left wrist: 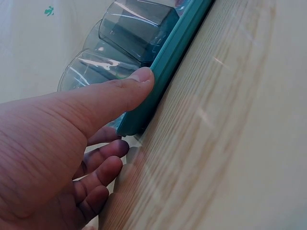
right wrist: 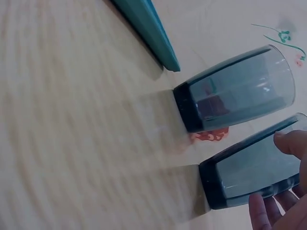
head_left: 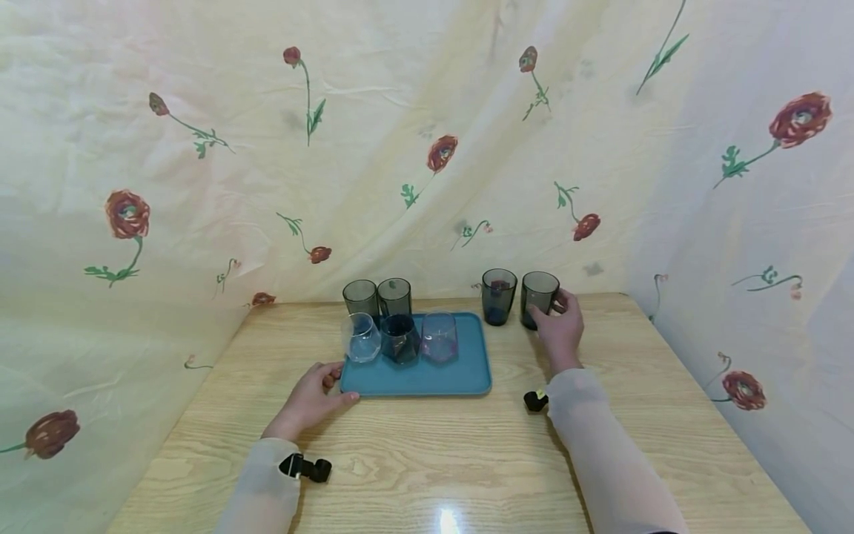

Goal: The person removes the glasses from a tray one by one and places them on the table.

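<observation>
At the right, my right hand (head_left: 563,330) holds a tall smoky grey drinking glass (head_left: 539,285), thumb on the near side and fingers round the far side. This glass stands upright on the table. Just left of it is a matching tall glass (head_left: 499,300), untouched. My left hand (head_left: 310,399) grips the near left corner of a blue tray (head_left: 427,382); in the left wrist view its thumb (left wrist: 136,86) lies on the rim. On the tray, a clear faceted glass (head_left: 363,341), a dark one (head_left: 400,343) and a pinkish one (head_left: 439,340) form a row.
Two more tall grey glasses (head_left: 395,293) stand behind that row, at the tray's back left; their bases are hidden. The wooden table (head_left: 400,460) ends at a flower-patterned cloth (head_left: 373,185) hanging at the back and sides.
</observation>
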Demonstrator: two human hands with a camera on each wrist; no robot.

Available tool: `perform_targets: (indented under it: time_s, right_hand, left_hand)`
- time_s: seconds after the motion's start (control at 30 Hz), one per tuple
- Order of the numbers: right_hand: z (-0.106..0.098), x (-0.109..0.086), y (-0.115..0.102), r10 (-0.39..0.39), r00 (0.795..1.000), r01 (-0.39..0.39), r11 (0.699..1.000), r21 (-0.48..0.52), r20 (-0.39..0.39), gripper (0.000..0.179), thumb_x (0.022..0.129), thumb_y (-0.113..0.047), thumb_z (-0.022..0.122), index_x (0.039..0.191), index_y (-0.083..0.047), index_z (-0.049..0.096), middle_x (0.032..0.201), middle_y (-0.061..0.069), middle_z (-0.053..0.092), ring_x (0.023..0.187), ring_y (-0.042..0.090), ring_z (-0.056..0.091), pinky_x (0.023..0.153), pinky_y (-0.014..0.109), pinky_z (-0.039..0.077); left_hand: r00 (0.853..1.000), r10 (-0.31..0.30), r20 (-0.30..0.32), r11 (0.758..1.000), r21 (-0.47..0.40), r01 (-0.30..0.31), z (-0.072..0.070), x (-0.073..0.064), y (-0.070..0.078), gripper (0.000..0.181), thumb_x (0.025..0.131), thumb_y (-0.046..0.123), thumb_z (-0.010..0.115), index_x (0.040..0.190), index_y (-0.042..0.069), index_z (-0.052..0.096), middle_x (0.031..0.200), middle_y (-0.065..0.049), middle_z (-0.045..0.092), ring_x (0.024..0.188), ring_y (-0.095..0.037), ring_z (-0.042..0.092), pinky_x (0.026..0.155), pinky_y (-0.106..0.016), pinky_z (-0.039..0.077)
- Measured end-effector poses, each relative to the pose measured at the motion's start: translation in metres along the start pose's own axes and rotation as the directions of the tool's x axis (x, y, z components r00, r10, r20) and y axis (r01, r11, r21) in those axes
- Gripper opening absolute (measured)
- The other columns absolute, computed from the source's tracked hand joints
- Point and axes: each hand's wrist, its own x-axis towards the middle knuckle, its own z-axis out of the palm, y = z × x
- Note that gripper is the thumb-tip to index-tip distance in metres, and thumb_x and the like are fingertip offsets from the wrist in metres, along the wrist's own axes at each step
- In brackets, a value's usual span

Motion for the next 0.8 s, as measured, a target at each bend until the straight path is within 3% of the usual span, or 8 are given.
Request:
perform_targets:
  time_s: [0.33, 0.8]
  right_hand:
    - [0.0043, -0.0011, 0.0062, 0.06, 0.998, -0.061, 0.998, 0.02, 0.022, 0.063, 0.094, -0.017, 0.08, 0.149, -0.007, 0.051, 0.149, 0.014, 0.053, 0.137, 0.029, 0.05, 0.113, 0.042, 0.041]
    - [0.0048, -0.0027, 0.0079, 0.051, 0.998, -0.052, 0.998, 0.044, 0.028, 0.058, 0.095, -0.016, 0.078, 0.147, -0.005, 0.053, 0.147, 0.014, 0.056, 0.135, 0.027, 0.053, 0.108, 0.041, 0.047]
  left_hand:
    - [1.0, 0.007, -0.002, 1.0, -0.001, -0.007, -0.0009, -0.0011, 0.0005, 0.078, 0.087, 0.039, 0.088, 0.149, 0.004, 0.057, 0.115, -0.004, 0.057, 0.1, -0.023, 0.051, 0.089, -0.043, 0.045]
    - [1.0, 0.007, 0.001, 1.0, -0.006, -0.007, -0.001, -0.0015, 0.0002, 0.077, 0.086, 0.039, 0.089, 0.148, 0.005, 0.058, 0.114, -0.004, 0.057, 0.099, -0.023, 0.05, 0.089, -0.043, 0.044]
